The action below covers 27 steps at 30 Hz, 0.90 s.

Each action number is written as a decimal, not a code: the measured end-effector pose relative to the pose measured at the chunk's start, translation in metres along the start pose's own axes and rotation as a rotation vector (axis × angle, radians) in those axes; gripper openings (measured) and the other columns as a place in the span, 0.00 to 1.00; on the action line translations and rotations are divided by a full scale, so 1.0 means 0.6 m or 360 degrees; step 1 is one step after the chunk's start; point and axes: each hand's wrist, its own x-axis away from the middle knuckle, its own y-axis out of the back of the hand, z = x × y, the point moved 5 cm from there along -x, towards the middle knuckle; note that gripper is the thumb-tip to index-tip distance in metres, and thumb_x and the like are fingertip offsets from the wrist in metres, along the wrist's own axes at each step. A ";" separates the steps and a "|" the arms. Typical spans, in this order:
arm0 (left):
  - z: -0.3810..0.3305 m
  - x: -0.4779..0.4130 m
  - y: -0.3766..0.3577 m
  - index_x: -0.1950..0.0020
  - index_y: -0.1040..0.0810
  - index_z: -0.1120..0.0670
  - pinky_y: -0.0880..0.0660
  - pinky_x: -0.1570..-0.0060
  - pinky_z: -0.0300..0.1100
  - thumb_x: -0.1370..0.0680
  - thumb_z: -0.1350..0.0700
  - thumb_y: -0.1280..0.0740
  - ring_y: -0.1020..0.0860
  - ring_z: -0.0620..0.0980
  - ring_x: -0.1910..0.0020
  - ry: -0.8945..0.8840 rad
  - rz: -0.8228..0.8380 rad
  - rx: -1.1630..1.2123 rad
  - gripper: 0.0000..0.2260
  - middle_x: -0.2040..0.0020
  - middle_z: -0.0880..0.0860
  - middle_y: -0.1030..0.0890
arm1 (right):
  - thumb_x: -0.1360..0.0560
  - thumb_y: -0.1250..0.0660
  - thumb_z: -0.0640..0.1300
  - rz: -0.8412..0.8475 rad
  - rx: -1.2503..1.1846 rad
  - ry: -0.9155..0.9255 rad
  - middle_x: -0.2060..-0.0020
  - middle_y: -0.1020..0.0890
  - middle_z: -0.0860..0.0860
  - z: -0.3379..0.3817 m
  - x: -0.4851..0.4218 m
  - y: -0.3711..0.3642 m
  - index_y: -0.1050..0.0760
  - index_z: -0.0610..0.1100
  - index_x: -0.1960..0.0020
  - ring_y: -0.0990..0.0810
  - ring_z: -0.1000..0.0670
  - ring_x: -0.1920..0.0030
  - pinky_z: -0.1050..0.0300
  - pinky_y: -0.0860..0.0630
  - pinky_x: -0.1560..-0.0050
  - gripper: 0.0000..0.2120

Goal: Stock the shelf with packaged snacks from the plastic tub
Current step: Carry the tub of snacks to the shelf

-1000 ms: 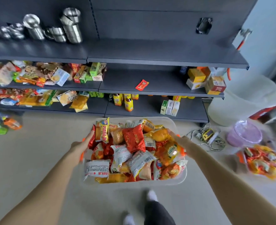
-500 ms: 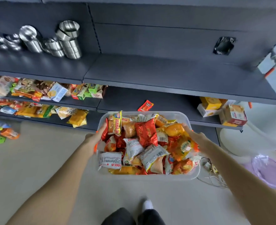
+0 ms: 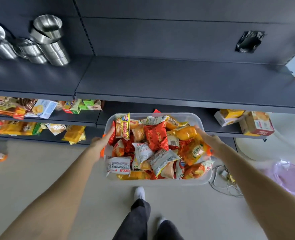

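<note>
The person is holding the plastic tub [image 3: 191,182] in the air at the centre of the frame, above the floor and their own feet, with its long axis running left to right. The left hand [image 3: 99,144] is gripping the left end by the orange handle, fingers hooking over the rim onto the packaged snacks [image 3: 156,137], and the right hand [image 3: 210,141] is clasping the right end in the same way, though blur is hiding its thumb. The packets are heaping up to the rim, so the tub is looking full. The bare grey shelf [image 3: 178,80] is lying straight ahead, filling the upper middle and upper right of the frame, and the tub's far rim is sitting just under its front lip. Steel cups [image 3: 51,42] are standing at the upper left, well apart from that bare stretch. Both hands are sitting level and about equally near the shelf, yet both are carrying the load, so I am judging that the tub needs resting somewhere before either hand is reaching in for a packet
</note>
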 end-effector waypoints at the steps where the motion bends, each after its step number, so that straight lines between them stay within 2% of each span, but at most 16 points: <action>1: -0.005 -0.016 0.000 0.33 0.30 0.53 0.28 0.41 0.59 0.62 0.18 0.36 0.26 0.61 0.40 0.0012 0.0001 -0.0033 0.64 0.38 0.59 0.24 | 0.36 0.35 0.72 0.0017 -0.0003 -0.0027 0.48 0.22 0.42 0.002 -0.008 -0.008 0.28 0.38 0.37 0.22 0.43 0.55 0.47 0.24 0.52 0.43; 5: -0.016 -0.063 -0.006 0.33 0.30 0.54 0.27 0.41 0.57 0.62 0.19 0.35 0.25 0.60 0.41 0.0059 -0.0008 -0.0069 0.64 0.38 0.59 0.24 | 0.37 0.36 0.73 0.0035 -0.0019 -0.0100 0.45 0.23 0.42 -0.006 -0.039 -0.039 0.29 0.38 0.37 0.23 0.42 0.49 0.46 0.24 0.51 0.43; 6: -0.023 -0.061 -0.009 0.34 0.29 0.54 0.27 0.43 0.55 0.59 0.20 0.34 0.24 0.59 0.42 0.0068 -0.0004 -0.0067 0.60 0.39 0.59 0.23 | 0.38 0.36 0.73 0.0037 -0.0022 -0.0106 0.46 0.22 0.42 -0.011 -0.045 -0.044 0.28 0.38 0.39 0.23 0.42 0.49 0.48 0.24 0.53 0.43; 9: -0.053 -0.030 -0.029 0.38 0.29 0.56 0.28 0.48 0.52 0.40 0.25 0.33 0.25 0.57 0.48 0.0060 0.0024 -0.0010 0.44 0.44 0.59 0.23 | 0.43 0.36 0.74 0.0034 -0.0061 -0.0123 0.46 0.21 0.42 -0.026 -0.064 -0.055 0.25 0.39 0.42 0.22 0.42 0.48 0.49 0.25 0.55 0.45; 11: -0.059 -0.044 -0.043 0.42 0.31 0.56 0.29 0.49 0.52 0.33 0.30 0.33 0.25 0.57 0.49 0.0054 0.0001 0.0006 0.34 0.47 0.58 0.24 | 0.37 0.36 0.72 0.0058 -0.0098 -0.0123 0.47 0.20 0.42 -0.031 -0.088 -0.061 0.24 0.39 0.42 0.22 0.42 0.49 0.48 0.25 0.52 0.40; 13: -0.051 -0.077 -0.061 0.43 0.31 0.56 0.29 0.48 0.52 0.32 0.31 0.33 0.25 0.57 0.47 0.0049 -0.0020 -0.0015 0.32 0.47 0.58 0.24 | 0.36 0.36 0.71 0.0090 -0.0131 -0.0138 0.47 0.20 0.43 -0.047 -0.122 -0.066 0.24 0.40 0.42 0.22 0.42 0.48 0.47 0.24 0.50 0.37; 15: -0.033 -0.110 -0.081 0.43 0.28 0.56 0.28 0.47 0.53 0.35 0.30 0.32 0.25 0.57 0.46 0.0073 -0.0020 0.0021 0.35 0.46 0.58 0.23 | 0.41 0.35 0.74 0.0122 -0.0116 -0.0179 0.47 0.20 0.45 -0.073 -0.162 -0.071 0.24 0.44 0.42 0.22 0.42 0.48 0.47 0.23 0.48 0.41; 17: 0.002 -0.148 -0.107 0.48 0.27 0.56 0.30 0.47 0.51 0.34 0.30 0.33 0.25 0.56 0.47 0.0130 -0.0039 0.0005 0.31 0.49 0.57 0.22 | 0.36 0.36 0.73 0.0166 -0.0053 -0.0167 0.50 0.20 0.46 -0.098 -0.196 -0.082 0.24 0.44 0.44 0.22 0.46 0.53 0.51 0.24 0.53 0.36; 19: 0.035 -0.177 -0.134 0.53 0.29 0.55 0.33 0.48 0.49 0.29 0.32 0.35 0.28 0.55 0.49 0.0159 -0.0038 -0.0024 0.25 0.53 0.55 0.24 | 0.28 0.40 0.66 0.0217 -0.0037 -0.0151 0.55 0.21 0.48 -0.119 -0.225 -0.096 0.26 0.43 0.46 0.24 0.51 0.59 0.56 0.27 0.61 0.27; 21: 0.066 -0.215 -0.164 0.51 0.28 0.55 0.32 0.47 0.49 0.29 0.32 0.36 0.27 0.56 0.49 0.0185 -0.0057 -0.0026 0.26 0.51 0.55 0.24 | 0.25 0.41 0.63 0.0203 -0.0026 -0.0171 0.57 0.23 0.50 -0.146 -0.270 -0.105 0.27 0.44 0.47 0.25 0.50 0.58 0.56 0.27 0.58 0.23; 23: 0.107 -0.257 -0.195 0.51 0.27 0.54 0.29 0.45 0.51 0.29 0.31 0.36 0.26 0.56 0.48 0.0205 -0.0039 -0.0013 0.26 0.49 0.56 0.23 | 0.28 0.40 0.66 0.0211 -0.0003 -0.0200 0.52 0.23 0.48 -0.177 -0.317 -0.121 0.26 0.42 0.43 0.26 0.47 0.51 0.51 0.28 0.52 0.29; 25: 0.155 -0.301 -0.223 0.52 0.27 0.54 0.28 0.44 0.50 0.29 0.32 0.36 0.25 0.56 0.49 0.0220 -0.0036 -0.0002 0.25 0.49 0.56 0.22 | 0.34 0.39 0.71 0.0214 0.0021 -0.0262 0.46 0.22 0.46 -0.217 -0.363 -0.142 0.26 0.42 0.38 0.26 0.44 0.47 0.47 0.29 0.50 0.38; 27: 0.200 -0.346 -0.251 0.50 0.26 0.54 0.29 0.47 0.48 0.28 0.33 0.35 0.24 0.56 0.50 0.0250 -0.0030 0.0028 0.24 0.50 0.55 0.21 | 0.42 0.38 0.76 0.0188 0.0014 -0.0310 0.42 0.21 0.45 -0.268 -0.417 -0.160 0.25 0.44 0.37 0.25 0.43 0.45 0.46 0.28 0.49 0.46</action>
